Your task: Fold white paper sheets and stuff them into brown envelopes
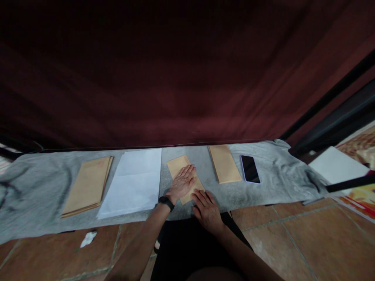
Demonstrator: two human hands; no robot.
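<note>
A brown paper envelope (178, 163) lies flat on the grey cloth in front of me, tilted a little. My left hand (182, 183), with a black band on the wrist, rests palm down across its middle, fingers stretched out to the right. At the envelope's lower right edge, my right hand (207, 210) lies with its fingers extended and their tips on the paper. Neither hand has anything gripped. Left of the envelope is a stack of white paper sheets (133, 183). To its right sits a stack of brown envelopes (225, 164).
Another pile of brown envelopes (86, 185) lies at the left. A phone (250, 169) is on the grey cloth (272, 171) at the right. Dark red fabric (187, 97) rises behind the cloth. A white scrap (88, 239) lies on the tiled floor (281, 238).
</note>
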